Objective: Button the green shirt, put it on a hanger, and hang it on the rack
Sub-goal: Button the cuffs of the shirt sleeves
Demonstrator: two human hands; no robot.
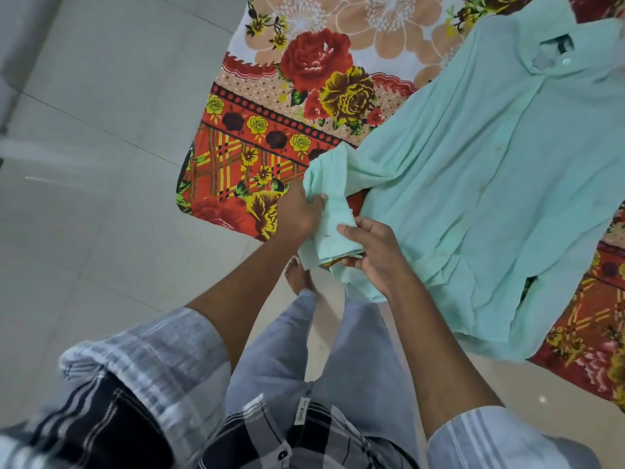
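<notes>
A pale green shirt lies spread on a bed, collar at the upper right, its front placket running down the middle. One sleeve stretches toward the bed's corner, and its cuff is lifted between both hands. My left hand grips the sleeve just above the cuff. My right hand pinches the cuff's lower end with thumb and fingers. No hanger and no rack are in view.
The bed carries a red, orange and yellow floral sheet, its corner just left of my hands. Pale tiled floor spreads to the left and below. My bare foot and grey trousers stand at the bed's edge.
</notes>
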